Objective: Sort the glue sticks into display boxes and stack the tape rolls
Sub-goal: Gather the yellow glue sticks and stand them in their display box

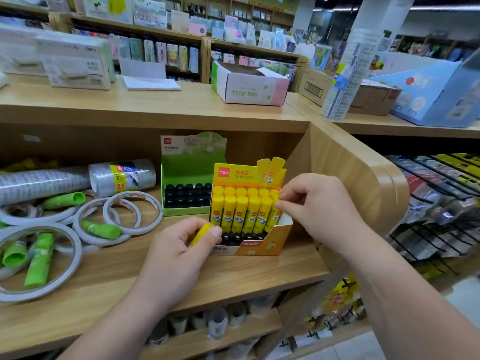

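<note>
- right fingertips (282, 203) are pressed together on the cap of the end stick (274, 216), at the 3 o'clock end of the row; the right hand (317, 206) is over the box corner.
- left fingers (215, 232) are curled round a loose yellow stick (201, 233); the left hand (179, 245) holds it at 9 o'clock of the yellow box (259, 246), just beside its front.
- recommended: seat the end stick upright and level with its neighbours before letting go.
- recommended: feed the held stick in cap up. the box is probably light card, so brace it against sliding.
- dark shapes in the lowest front tier: cannot tell caps from gaps.
- outstanding: green sticks (100, 229) lie among loose tape rolls (78, 255) at 9 o'clock, well apart from the green box (192, 162) at 11 o'clock.
</note>
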Tool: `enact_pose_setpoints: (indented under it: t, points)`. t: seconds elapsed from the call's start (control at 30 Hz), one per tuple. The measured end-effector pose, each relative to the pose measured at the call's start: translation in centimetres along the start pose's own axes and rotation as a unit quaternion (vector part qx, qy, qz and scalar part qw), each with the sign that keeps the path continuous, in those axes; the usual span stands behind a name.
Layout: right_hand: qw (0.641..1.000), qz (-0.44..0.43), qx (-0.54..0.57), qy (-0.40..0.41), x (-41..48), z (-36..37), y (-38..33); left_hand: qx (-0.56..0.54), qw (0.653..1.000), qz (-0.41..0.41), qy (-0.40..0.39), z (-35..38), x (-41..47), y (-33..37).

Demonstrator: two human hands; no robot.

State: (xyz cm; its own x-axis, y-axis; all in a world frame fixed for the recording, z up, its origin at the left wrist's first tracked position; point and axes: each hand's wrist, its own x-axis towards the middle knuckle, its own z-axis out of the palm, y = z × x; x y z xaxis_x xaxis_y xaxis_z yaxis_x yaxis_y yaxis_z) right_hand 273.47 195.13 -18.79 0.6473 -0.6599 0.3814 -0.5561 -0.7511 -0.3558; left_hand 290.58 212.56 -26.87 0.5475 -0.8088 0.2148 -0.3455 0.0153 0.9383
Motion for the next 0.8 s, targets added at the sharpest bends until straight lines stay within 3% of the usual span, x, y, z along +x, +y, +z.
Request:
enact_pose_setpoints:
  t: [0.43,0.67,0.73,0.8]
  points:
    - [0.997,-0.018,-0.069,-0.032,0.5,0.3,-0.7,-0.088,0.995,-0.038,-0.033,-0.3,-0.2,0.1]
    - [0.996,-0.030,-0.057,-0.063,-0.5,-0.4,-0.5,-0.286,0.957,-0.035,-0.033,-0.6,-1.4,1.6]
    - [0.998,-0.044,-0.040,-0.026,-0.9,-0.5,-1.0,-0.302,0.951,-0.051,-0.042,-0.4,-1.7,2.2]
    - [0.996,-0.051,0.039,0.057,-1.7,-0.6,-2.3,-0.250,0.966,-0.042,-0.043,-0.2,-2.0,3.0]
